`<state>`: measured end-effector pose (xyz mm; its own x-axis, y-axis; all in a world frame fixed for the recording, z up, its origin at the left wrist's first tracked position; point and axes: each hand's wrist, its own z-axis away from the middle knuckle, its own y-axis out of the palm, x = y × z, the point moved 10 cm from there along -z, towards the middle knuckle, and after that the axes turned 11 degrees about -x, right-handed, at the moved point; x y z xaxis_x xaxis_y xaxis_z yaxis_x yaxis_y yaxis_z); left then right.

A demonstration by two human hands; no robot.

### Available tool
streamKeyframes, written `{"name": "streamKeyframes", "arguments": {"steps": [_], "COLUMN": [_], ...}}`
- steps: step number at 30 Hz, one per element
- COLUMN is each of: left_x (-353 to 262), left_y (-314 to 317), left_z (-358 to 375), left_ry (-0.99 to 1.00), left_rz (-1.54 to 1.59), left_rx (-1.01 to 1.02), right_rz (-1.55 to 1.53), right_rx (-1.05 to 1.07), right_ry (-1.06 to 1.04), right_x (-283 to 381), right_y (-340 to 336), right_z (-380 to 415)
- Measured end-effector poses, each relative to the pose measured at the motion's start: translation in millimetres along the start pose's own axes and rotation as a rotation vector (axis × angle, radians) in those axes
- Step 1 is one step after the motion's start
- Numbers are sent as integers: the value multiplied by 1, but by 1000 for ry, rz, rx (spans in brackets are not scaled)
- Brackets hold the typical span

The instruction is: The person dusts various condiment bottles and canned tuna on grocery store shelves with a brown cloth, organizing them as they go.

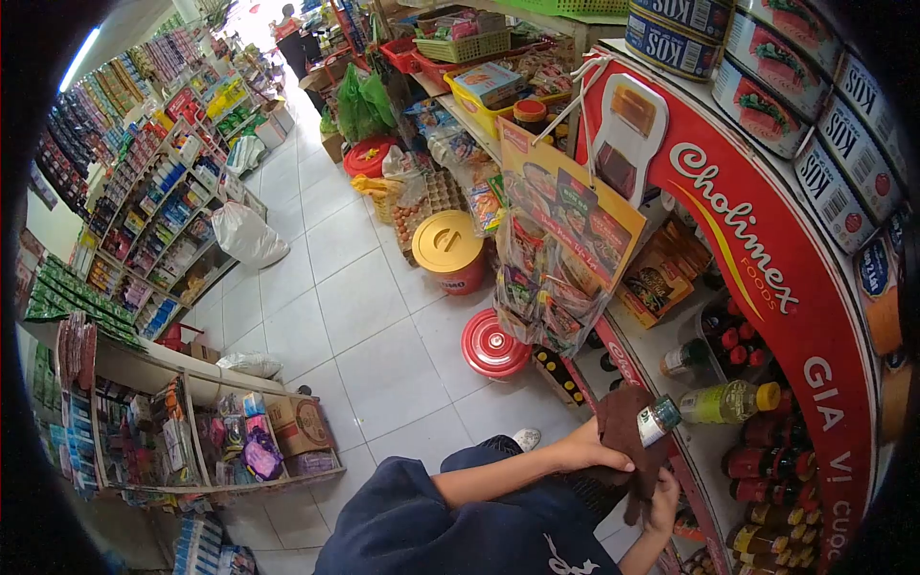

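Note:
A brown cloth (623, 422) is wrapped around the lower part of a bottle with a blue-green cap (657, 420), near the edge of the red shelf. My left hand (596, 450) grips the cloth and the bottle inside it. Below and to the right, my right hand (663, 500) has its fingers bent around the hanging end of the cloth. A yellow-capped bottle of light green liquid (724, 402) lies on the shelf just right of the wrapped bottle. Dark bottles with red caps (743, 340) stand behind it.
The red Cholimex shelf frame (767, 249) curves along the right, with cans (767, 105) on top. Hanging packets (551, 287), a red lidded bucket (495, 343) and a gold-lidded bucket (448, 244) border the tiled aisle (364, 307). A person (295, 43) is far back.

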<state>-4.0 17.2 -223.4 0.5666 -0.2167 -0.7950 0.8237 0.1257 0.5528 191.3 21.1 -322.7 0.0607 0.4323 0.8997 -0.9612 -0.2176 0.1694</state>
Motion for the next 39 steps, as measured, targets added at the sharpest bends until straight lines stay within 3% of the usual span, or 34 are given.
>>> {"name": "streamKeyframes", "arguments": {"steps": [2, 4, 8, 11, 13, 16, 17, 20, 23, 27, 31, 33, 36, 38, 39], "left_x": [0, 9, 43, -6, -23, -10, -15, -8, -3, -5, -1, 22, 2, 25, 47], "left_y": [2, 7, 48, 70, 89, 90, 92, 86, 83, 59, 44, 59, 56, 61, 61], "left_z": [-2, -5, 6, 25, 34, 26, 28, 25, 22, 18, 26, 25, 28, 29, 29], "left_ry": [52, 107, -23, 706, 964, 735, 794, 535, 417, 530, 435, 245, -11, -106, -163], "left_rz": [-48, -113, -158, -637, -935, -890, -878, -748, -777, -510, -785, -999, -749, -565, -625], "left_rx": [35, 117, 261, 20, 20, 115, 134, 205, 291, 47, -147, 172, 148, 217, 319], "right_rz": [-353, -576, -548, -465, -425, -450, -435, -364, -309, -233, -179, -153, -102, -126, -164], "right_rx": [-147, -348, -449, -443, -451, -578, -578, -544, -498, -421, -352, -326, -336, -292, -242], "right_ry": [-234, -216, -307, -383, -420, -332, -335, -378, -407, -448, -486, -515, -615, -630, -611], "right_x": [23, 29, 79, 103, 111, 140, 139, 135, 134, 140, 147, 152, 182, 189, 188], "right_y": [-31, -57, -19, 27, 48, 79, 76, 65, 55, 46, 42, 43, 57, 62, 60], "right_z": [8, 10, 20, 22, 25, 42, 41, 37, 35, 33, 37, 42, 53, 58, 57]}}
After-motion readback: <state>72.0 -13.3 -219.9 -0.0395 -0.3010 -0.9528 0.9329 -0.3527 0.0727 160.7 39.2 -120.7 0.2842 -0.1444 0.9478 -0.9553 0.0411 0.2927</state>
